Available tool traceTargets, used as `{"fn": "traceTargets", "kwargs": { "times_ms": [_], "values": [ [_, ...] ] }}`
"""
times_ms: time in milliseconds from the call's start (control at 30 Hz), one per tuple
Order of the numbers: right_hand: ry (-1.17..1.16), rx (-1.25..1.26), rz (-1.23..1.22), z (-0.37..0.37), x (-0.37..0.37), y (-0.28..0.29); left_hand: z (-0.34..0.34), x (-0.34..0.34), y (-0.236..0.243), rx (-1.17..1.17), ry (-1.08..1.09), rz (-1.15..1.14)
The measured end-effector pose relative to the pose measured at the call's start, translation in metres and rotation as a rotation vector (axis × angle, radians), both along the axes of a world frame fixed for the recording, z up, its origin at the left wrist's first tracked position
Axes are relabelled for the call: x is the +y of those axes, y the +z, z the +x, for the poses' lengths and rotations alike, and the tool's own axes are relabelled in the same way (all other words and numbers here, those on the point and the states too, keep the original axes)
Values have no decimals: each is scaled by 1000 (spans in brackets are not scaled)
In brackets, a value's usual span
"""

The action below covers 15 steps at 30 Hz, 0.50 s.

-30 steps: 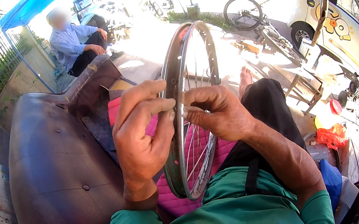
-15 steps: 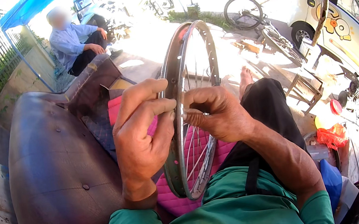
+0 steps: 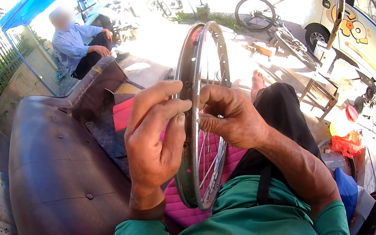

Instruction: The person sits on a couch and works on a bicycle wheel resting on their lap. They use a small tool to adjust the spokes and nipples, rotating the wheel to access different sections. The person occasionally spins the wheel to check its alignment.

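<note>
A bicycle wheel rim (image 3: 194, 134) with thin spokes stands upright over my lap, between my two hands. My left hand (image 3: 154, 138) is on its outer side, index and middle fingertips against the rim and the thumb bent in close. Whatever those fingertips hold, if anything, is hidden. On the spoke side, my right hand (image 3: 234, 118) pinches thumb to curled index finger right beside the rim. A small shiny metal piece (image 3: 220, 116) shows between these fingers; its kind is too small to make out.
A brown padded seat back (image 3: 65, 174) curves along my left, with a pink quilted cover (image 3: 175, 202) beneath the wheel. Another person (image 3: 77, 46) sits at the far left. To the right are a bicycle (image 3: 255, 14), a wooden frame (image 3: 317, 94), a red plastic bag (image 3: 348, 143) and a white van (image 3: 358, 27).
Both hands have shifted slightly right, and the rim has shifted a little with them. My right fingertips have drawn slightly away from the rim, with the shiny piece now plainer between them.
</note>
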State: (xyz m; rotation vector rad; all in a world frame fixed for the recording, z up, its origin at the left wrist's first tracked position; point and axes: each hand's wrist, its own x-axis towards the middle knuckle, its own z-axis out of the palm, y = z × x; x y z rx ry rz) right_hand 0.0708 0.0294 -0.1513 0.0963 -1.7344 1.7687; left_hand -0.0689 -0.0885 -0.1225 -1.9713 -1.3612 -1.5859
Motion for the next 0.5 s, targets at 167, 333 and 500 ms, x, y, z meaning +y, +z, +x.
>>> {"fn": "traceTargets", "kwargs": {
  "times_ms": [167,333,500],
  "values": [
    [18,-11,14,1,2,-4,-2,3,-3,-40,-33,15],
    [-69,-83,196,1,6,-2,-6,2,-1,-20,-60,11],
    [-41,-29,42,-2,3,-6,-5,1,1,5,-43,13]
  ]
}}
